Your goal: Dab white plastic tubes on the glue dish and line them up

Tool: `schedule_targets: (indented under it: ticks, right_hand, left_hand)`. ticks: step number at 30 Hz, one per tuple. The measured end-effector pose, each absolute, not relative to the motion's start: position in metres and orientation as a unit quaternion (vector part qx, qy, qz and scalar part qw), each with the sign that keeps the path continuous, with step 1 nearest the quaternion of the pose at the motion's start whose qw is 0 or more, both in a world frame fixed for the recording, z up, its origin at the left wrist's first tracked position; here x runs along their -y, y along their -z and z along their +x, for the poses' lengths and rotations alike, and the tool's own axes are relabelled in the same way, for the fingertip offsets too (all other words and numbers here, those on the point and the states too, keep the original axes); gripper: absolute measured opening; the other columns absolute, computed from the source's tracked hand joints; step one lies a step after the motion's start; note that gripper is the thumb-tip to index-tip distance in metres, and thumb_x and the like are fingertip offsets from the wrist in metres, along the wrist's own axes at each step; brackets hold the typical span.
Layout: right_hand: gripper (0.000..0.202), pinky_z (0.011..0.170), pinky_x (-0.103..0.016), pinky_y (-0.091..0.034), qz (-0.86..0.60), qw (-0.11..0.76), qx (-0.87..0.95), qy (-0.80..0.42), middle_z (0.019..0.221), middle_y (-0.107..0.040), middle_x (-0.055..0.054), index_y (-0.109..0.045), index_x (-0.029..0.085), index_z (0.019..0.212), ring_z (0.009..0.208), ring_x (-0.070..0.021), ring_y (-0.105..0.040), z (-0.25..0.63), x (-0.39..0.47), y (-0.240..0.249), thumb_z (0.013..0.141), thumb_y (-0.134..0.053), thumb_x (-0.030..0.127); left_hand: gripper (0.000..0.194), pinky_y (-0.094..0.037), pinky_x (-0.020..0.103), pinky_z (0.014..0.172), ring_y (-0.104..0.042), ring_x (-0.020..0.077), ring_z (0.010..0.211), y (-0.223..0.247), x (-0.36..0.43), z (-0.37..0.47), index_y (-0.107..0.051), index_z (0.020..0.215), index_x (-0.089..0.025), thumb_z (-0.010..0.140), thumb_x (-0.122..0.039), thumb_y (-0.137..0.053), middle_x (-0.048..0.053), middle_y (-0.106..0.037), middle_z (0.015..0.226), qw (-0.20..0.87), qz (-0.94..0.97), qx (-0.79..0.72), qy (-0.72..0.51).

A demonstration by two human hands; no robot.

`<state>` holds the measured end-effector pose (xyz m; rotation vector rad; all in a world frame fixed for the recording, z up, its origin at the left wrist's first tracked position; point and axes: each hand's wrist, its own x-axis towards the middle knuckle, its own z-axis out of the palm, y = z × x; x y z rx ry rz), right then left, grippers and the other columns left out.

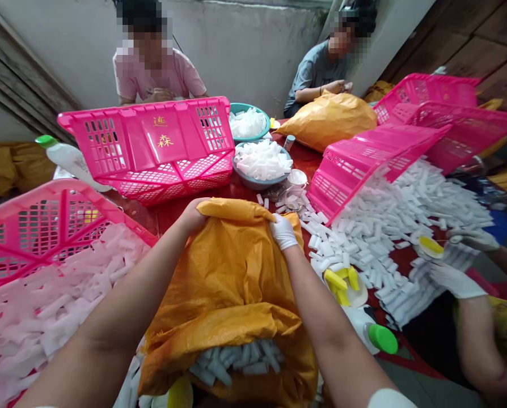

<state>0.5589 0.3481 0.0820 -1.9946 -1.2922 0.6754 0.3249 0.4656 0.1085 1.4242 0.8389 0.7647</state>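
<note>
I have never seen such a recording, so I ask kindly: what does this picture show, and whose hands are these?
There is no machine. The one picture comes from a camera on a person's head, looking forward and down. Their left hand and white-gloved right hand hold the upper edge of an orange sack, with small white pieces inside. On the red table are loose white pieces, a blue bowl and a pink basket. Other people sit around.
</note>
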Motion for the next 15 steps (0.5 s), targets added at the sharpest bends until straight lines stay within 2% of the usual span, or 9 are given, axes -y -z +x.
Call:
schedule_targets:
  ticks: [3, 6, 10, 13, 15]
  right_hand:
    - [0.031, 0.065, -0.028, -0.042, -0.771, 0.377, 0.466, -0.215, 0.066, -0.059, -0.003, -0.059, 0.016, 0.072, 0.066, -0.0176, -0.053, 0.553, -0.329, -0.095, 0.082, -0.036, 0.035]
    - [0.030, 0.060, -0.027, -0.041, -0.757, 0.414, 0.466, -0.196, 0.061, -0.053, 0.000, -0.056, 0.018, 0.069, 0.061, -0.0167, -0.051, 0.542, -0.312, -0.112, 0.081, -0.037, 0.038]
    - [0.025, 0.058, -0.025, -0.040, -0.725, 0.453, 0.489, -0.173, 0.059, -0.051, 0.002, -0.055, 0.018, 0.068, 0.058, -0.0139, -0.048, 0.530, -0.300, -0.120, 0.080, -0.040, 0.034]
    - [0.025, 0.059, -0.025, -0.041, -0.728, 0.443, 0.495, -0.173, 0.061, -0.052, 0.002, -0.056, 0.018, 0.070, 0.059, -0.0139, -0.049, 0.532, -0.301, -0.111, 0.079, -0.041, 0.035]
    - [0.026, 0.061, -0.026, -0.042, -0.738, 0.426, 0.491, -0.179, 0.062, -0.054, 0.000, -0.056, 0.017, 0.069, 0.062, -0.0154, -0.050, 0.539, -0.303, -0.099, 0.079, -0.040, 0.036]
  left_hand:
    - [0.021, -0.042, 0.025, 0.057, -0.053, 0.0134, 0.060, -0.105, -0.464, 0.322, -0.060, 0.069, -0.010, 0.062, -0.030, -0.059, 0.000, -0.060, 0.064, 0.542, 0.659, -0.385, -0.351]
    - [0.016, -0.040, 0.023, 0.056, -0.051, 0.0125, 0.060, -0.099, -0.465, 0.316, -0.057, 0.067, -0.011, 0.064, -0.027, -0.056, -0.001, -0.058, 0.063, 0.442, 0.715, -0.411, -0.355]
    - [0.014, -0.040, 0.023, 0.058, -0.052, 0.0134, 0.060, -0.093, -0.465, 0.317, -0.055, 0.069, -0.013, 0.065, -0.027, -0.054, -0.001, -0.056, 0.063, 0.354, 0.756, -0.425, -0.348]
    - [0.031, -0.043, 0.031, 0.073, -0.057, 0.0216, 0.080, -0.089, -0.462, 0.321, -0.057, 0.091, -0.015, 0.064, -0.029, -0.060, 0.006, -0.062, 0.085, 0.258, 0.821, -0.440, -0.258]
    - [0.052, -0.038, 0.039, 0.089, -0.049, 0.0293, 0.105, -0.088, -0.454, 0.317, -0.052, 0.109, -0.016, 0.060, -0.028, -0.065, 0.013, -0.056, 0.112, 0.200, 0.848, -0.455, -0.184]
